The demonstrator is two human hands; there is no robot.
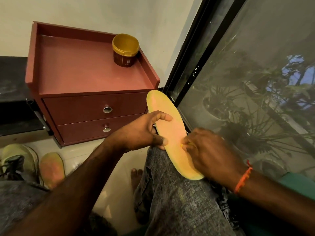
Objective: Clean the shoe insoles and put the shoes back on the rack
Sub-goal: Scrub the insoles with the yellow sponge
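Note:
A long yellow-orange insole [163,113] lies tilted on my right knee, its toe pointing up toward the window. My left hand [144,132] grips its left edge, thumb on top and fingers curled under. My right hand [209,150] presses on the insole's lower half with curled fingers pinching a small yellow thing, too hidden to name. A second insole [52,169] lies flat on the floor at lower left, beside a pale green shoe [18,160] with dark laces.
A reddish-brown two-drawer cabinet [88,106] stands ahead on the floor, with an open gold-rimmed jar [125,50] on its top. A dark-framed window [187,65] with plants behind it runs along the right. My bare foot [136,176] rests on pale floor tiles.

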